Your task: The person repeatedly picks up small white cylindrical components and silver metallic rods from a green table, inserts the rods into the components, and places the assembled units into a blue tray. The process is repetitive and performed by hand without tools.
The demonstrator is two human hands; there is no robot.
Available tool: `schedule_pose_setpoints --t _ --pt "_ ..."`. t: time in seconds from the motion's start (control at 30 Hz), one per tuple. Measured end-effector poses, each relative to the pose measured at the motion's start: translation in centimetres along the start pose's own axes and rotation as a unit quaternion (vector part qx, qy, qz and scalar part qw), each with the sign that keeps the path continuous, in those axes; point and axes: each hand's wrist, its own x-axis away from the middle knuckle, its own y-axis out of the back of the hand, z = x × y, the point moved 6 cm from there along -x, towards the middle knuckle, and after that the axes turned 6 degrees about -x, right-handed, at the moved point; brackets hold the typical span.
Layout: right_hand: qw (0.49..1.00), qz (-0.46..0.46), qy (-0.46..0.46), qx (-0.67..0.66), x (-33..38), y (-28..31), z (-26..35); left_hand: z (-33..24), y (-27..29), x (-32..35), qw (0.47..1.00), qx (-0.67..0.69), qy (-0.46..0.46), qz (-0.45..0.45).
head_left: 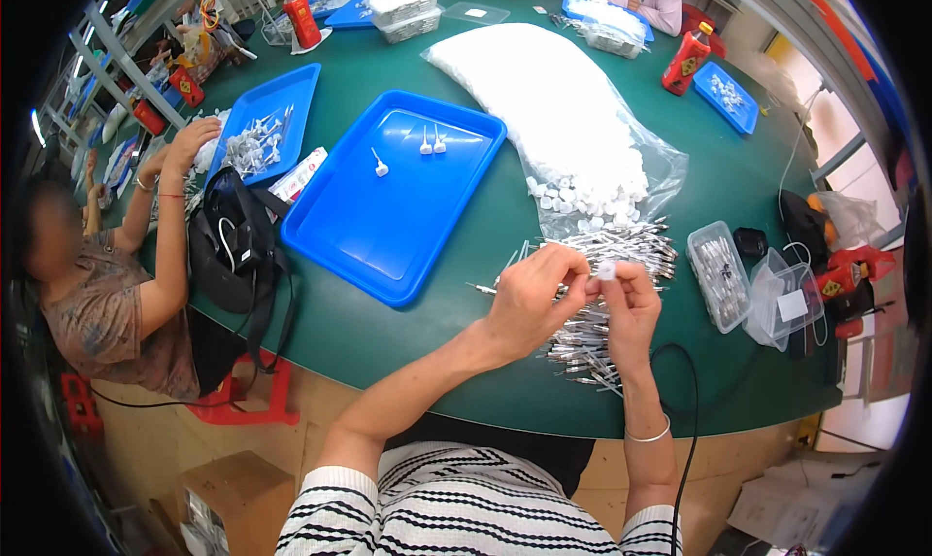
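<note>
My right hand (633, 311) pinches a small white plastic cap (607, 269) between thumb and fingers. Close beside it, the fingertips of my left hand (542, 289) are pressed together; what they hold, if anything, is too small to make out. Under and around both hands lies a pile of thin white-and-silver rods (584, 350). Just beyond is a large clear bag (529, 95) full of white caps, some of them spilling from its near end. To the left sits a blue tray (374, 231) with three capped stems (380, 166) in it.
At the right are a clear box of rods (718, 274) and an empty clear container (782, 303). A black bag (228, 231) hangs at the left table edge, near a co-worker (116, 284) and their blue tray (303, 100). Red bottles (687, 61) stand farther back.
</note>
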Motion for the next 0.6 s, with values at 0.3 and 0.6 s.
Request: schedule_pose_setpoints --t 0.3,0.6 --pt "0.998 -0.018 0.034 0.053 0.19 0.14 0.66 0.51 -0.47 -0.03 0.977 0.167 0.127 0.030" --pt "0.999 -0.017 0.034 0.038 0.28 0.10 0.34 0.48 -0.56 0.10 0.987 0.148 0.063 0.010"
